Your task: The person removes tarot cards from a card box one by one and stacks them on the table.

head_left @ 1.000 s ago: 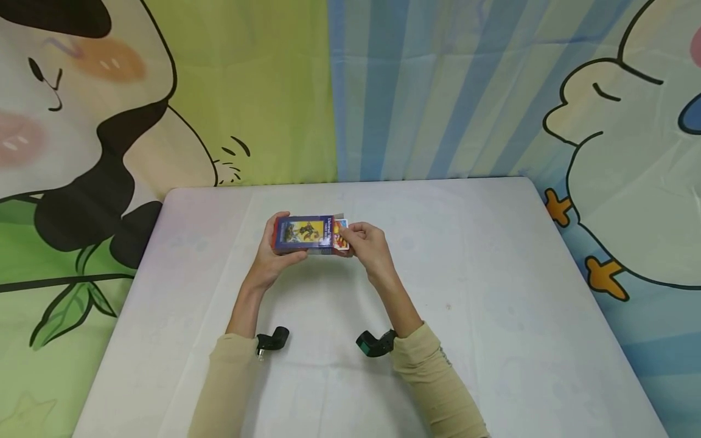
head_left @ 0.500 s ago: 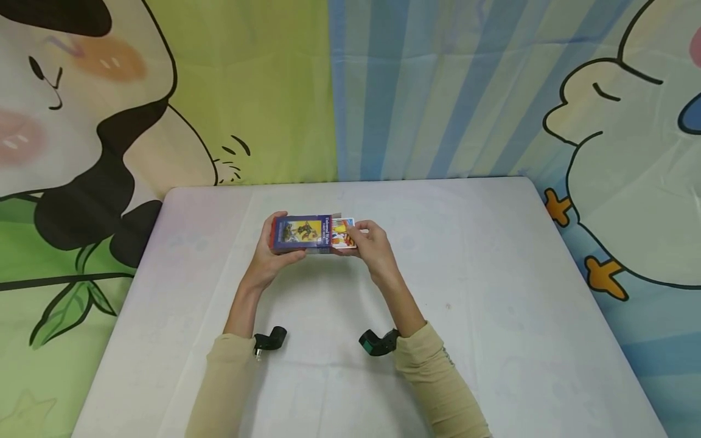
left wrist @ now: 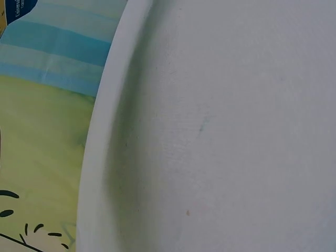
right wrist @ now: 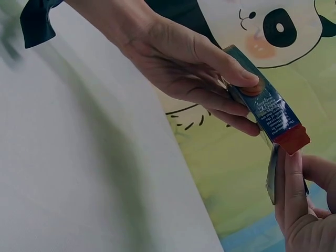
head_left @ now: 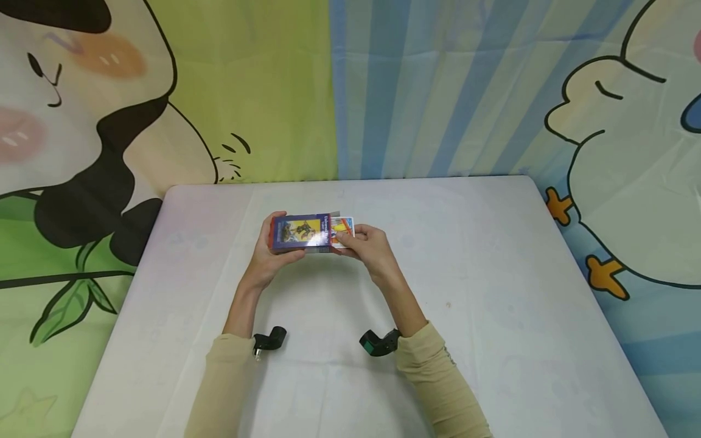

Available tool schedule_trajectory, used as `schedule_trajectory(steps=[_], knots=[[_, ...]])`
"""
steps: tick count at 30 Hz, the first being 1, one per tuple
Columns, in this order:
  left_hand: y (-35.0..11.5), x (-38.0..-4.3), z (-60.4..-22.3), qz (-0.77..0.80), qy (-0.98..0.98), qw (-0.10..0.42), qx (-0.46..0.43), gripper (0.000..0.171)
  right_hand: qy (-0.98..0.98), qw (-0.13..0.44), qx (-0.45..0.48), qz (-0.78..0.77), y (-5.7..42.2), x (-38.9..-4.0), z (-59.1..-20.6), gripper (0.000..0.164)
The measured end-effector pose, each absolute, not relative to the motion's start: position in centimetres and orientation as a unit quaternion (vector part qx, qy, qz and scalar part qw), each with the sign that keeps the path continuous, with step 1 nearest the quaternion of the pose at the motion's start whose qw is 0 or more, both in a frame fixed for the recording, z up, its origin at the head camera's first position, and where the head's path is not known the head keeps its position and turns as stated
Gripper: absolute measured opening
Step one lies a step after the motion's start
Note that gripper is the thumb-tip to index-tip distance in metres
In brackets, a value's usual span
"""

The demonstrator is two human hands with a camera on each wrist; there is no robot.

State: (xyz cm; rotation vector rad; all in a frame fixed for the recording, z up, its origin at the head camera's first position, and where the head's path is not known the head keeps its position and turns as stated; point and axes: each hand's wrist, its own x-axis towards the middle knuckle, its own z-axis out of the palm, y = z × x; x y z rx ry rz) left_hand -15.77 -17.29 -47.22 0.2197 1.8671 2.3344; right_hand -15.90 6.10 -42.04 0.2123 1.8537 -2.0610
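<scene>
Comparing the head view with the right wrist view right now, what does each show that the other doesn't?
Only the head view shows the colourful card sticking out of the box, the yellow picture on the box's front, and the orange bird feet.

Only the right wrist view shows distinct lines of pale print on the box's narrow side and the panda eye.

Both show the left hand gripping the box, the right hand at its open end, and the white table.

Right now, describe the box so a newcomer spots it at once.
Find the white table, then the left hand and right hand over its far half. The box is held between them, its left end in the left hand. Its blue face with a yellow picture sets it apart from the white-edged card poking out.
</scene>
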Motion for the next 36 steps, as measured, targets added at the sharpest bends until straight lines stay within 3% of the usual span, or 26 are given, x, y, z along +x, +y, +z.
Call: schedule_trajectory(steps=[25,36], knots=[[-16.8,-15.5,-46.5,0.781,0.615,0.078,0.070,0.090,0.677,0.174,0.112,-0.706,6.3,-16.3,-41.9,0.035],[-16.8,-15.1,-46.0,0.782,0.613,0.082,0.077,0.088,0.671,0.174,0.082,-0.717,6.6,-16.3,-41.8,0.039]])
